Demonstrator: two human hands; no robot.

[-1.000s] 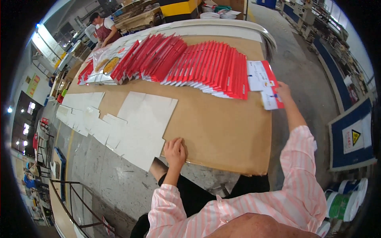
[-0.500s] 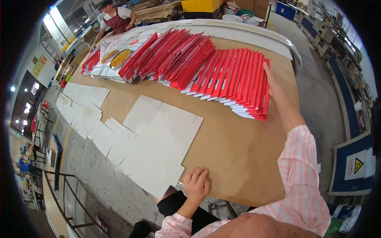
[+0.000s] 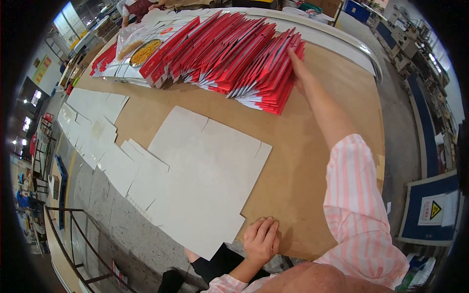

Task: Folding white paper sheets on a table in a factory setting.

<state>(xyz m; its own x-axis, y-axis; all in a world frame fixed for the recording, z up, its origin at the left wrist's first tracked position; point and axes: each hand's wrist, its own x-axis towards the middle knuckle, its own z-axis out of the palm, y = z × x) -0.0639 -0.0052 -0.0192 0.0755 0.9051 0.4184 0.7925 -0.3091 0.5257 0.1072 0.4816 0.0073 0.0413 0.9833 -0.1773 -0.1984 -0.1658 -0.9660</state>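
Observation:
A long row of folded red-and-white cartons [image 3: 229, 53] leans in overlapping fashion across the far part of the table. My right hand [image 3: 296, 61] is stretched out to the right end of this row. It lies flat along the outermost carton, its fingers partly hidden by the cartons, and grips nothing. My left hand [image 3: 262, 239] rests on the near table edge with fingers curled together, nothing seen in it. Just left of it lies a large sheet of pale cardboard [image 3: 200, 171] with slits, its corner overhanging the table edge.
Further pale card sheets [image 3: 105, 132] overlap along the table's left side. At the far left, a round dish-like shape with yellow contents [image 3: 145, 52] sits beside plastic wrap. Another person [image 3: 138, 9] stands beyond the table. A blue cabinet [image 3: 430, 207] stands on the right.
My right hand has pushed the right end of the carton row leftward and away, squeezing the cartons closer together. My left hand stays at the table edge while the view has shifted slightly.

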